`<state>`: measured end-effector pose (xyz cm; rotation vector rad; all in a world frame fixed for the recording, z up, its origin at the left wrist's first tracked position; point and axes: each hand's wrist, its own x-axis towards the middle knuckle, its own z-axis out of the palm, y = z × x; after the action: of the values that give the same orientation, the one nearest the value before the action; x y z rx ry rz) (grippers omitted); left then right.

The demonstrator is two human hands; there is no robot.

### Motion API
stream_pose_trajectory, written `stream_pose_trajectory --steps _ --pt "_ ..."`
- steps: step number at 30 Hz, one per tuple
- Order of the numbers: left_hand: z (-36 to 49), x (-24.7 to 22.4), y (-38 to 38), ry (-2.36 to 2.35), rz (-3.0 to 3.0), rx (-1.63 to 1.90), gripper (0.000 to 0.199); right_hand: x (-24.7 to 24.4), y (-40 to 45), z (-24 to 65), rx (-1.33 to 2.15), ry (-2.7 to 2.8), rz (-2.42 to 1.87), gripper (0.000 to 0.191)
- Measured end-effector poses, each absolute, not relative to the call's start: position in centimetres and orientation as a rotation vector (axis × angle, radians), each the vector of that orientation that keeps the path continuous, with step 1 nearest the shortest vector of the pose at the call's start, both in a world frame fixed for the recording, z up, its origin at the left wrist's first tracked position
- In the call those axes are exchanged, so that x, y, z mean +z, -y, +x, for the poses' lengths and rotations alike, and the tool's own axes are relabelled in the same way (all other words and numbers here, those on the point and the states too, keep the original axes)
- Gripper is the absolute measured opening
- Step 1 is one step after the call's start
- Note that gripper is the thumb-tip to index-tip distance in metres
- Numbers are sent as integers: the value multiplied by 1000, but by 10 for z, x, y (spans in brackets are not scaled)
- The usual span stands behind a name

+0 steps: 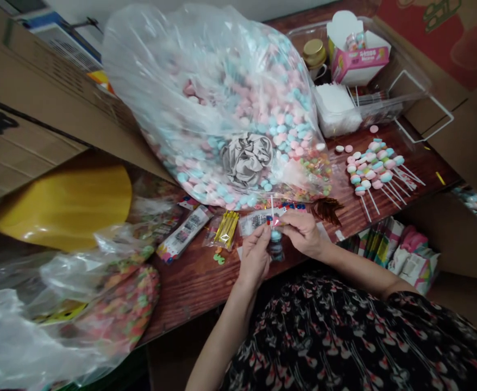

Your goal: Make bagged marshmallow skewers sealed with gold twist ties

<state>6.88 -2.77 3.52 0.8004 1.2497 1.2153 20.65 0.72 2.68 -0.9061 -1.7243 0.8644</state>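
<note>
Near the table's front edge, my left hand point(257, 252) and my right hand point(303, 232) meet around a small candy lollipop point(276, 235) with blue pieces, in a clear wrapper. Its white stick point(271, 206) points up and away from me. The fingers of both hands are pinched at the wrapper's gathered neck, where the stick comes out. Just behind the hands lies a clear packet with printed labels point(258, 220). To the left is a packet of yellow twist ties point(226, 229).
A large clear bag of pastel candies point(258, 98) fills the back, with a grey scrunchie point(247, 158) on it. Finished candy sticks point(375, 168) lie at right, near a clear bin point(413, 81). A bag of gummies point(128, 304) sits at lower left.
</note>
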Motion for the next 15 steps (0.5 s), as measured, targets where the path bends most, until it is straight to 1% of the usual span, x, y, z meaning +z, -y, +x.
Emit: stream_pose_trajectory --steps 6,9,11,13,15 --pt "58 45 36 -1127 696 1010 35 12 -7 197 618 1728 -929 16" --pt "45 45 32 -1100 677 827 34 5 -4 190 605 1778 -985 17" --pt "35 41 30 -1119 677 688 31 6 -6 193 537 1860 -1038 18" --pt "26 36 30 -1149 639 618 29 11 -8 203 379 2054 -968 19" --pt "20 32 32 -1140 599 598 29 19 -9 216 179 2312 -757 24"
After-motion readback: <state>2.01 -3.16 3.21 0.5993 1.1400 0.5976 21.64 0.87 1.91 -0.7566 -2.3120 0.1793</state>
